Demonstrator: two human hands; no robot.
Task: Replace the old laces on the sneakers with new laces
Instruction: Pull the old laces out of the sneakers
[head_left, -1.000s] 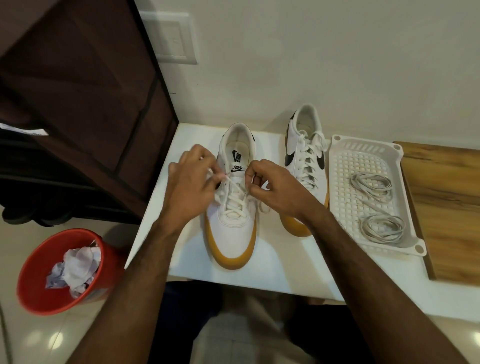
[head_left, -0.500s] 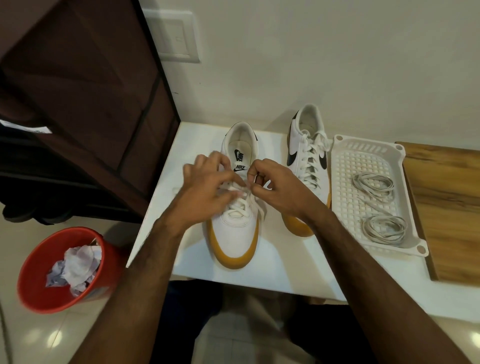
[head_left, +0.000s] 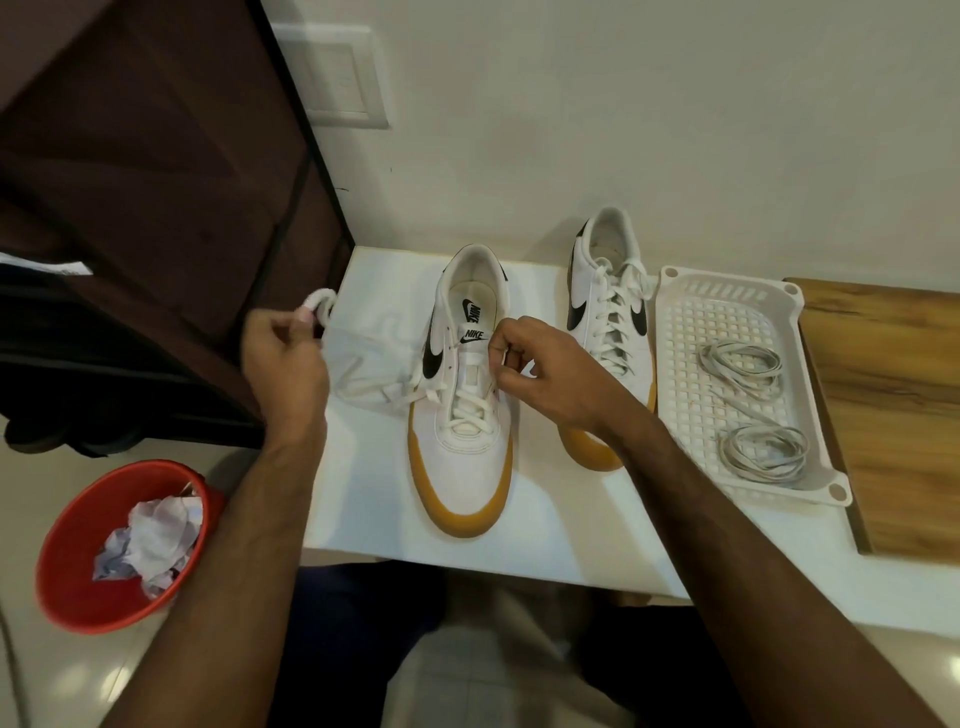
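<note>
Head view: everything below is listed from the left edge to the right.
Bin (head_left: 78, 561): red, on the floor left of the bench, with crumpled paper (head_left: 150, 540) inside.
Cabinet (head_left: 156, 208): dark brown, behind and above the bin, against the bench's left edge.
Left hand (head_left: 288, 358): raised just past the left edge of the bench, fingers curled and pinching a loop of the old lace.
Old lace (head_left: 363, 376): white; it runs from the loop at the left hand, slack across the bench, to the lower eyelets of the near sneaker. The upper eyelets are unlaced.
Bench (head_left: 374, 499): white top carrying both sneakers and the tray.
Near sneaker (head_left: 467, 457): white with a tan sole, toe toward the person, between the two hands.
Right hand (head_left: 535, 371): resting on the near sneaker's right side beside the tongue, fingers curled and pinching the lace at an eyelet.
Far sneaker (head_left: 608, 312): behind the right wrist, fully laced, just beside the tray.
Tray (head_left: 727, 306): white perforated plastic, well right of both hands.
New laces (head_left: 740, 361): two grey coiled bundles lying in the tray, one behind the other, untouched.
Board (head_left: 893, 405): wooden, right of the tray.
</note>
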